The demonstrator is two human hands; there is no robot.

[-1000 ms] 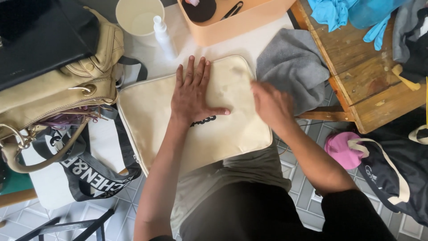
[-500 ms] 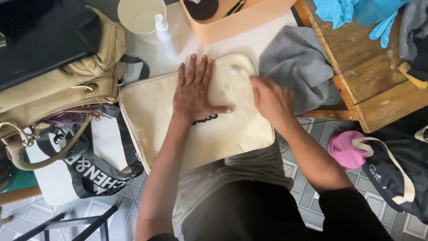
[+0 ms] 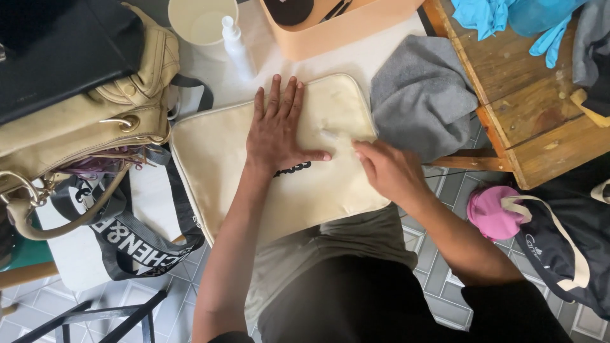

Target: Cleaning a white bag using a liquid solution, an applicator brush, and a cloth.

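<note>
A flat cream fabric case [image 3: 216, 159] lies across my lap and the white surface in front of me. My left hand [image 3: 277, 127] rests flat on its middle, fingers spread, pressing it down. My right hand [image 3: 387, 168] is at the case's right side with its fingertips pinched toward a small white piece [image 3: 327, 133] that touches the fabric. The piece is blurred and I cannot tell what it is. Dark lettering on the case [image 3: 293, 168] shows just below my left thumb.
A beige handbag [image 3: 76, 121] and a black case [image 3: 57, 44] sit at the left, over a bag with a black-and-white strap [image 3: 127, 244]. Behind are a cream cup [image 3: 197, 19], white spray bottle [image 3: 236, 46] and peach box [image 3: 337, 35]. A grey cloth [image 3: 422, 95], wooden table [image 3: 527, 108], blue gloves [image 3: 483, 13], pink cap [image 3: 492, 209] and dark tote [image 3: 572, 241] are at the right.
My right hand has slid down and left along the case, from its upper right corner toward the middle. My left hand stays flat in the same place.
</note>
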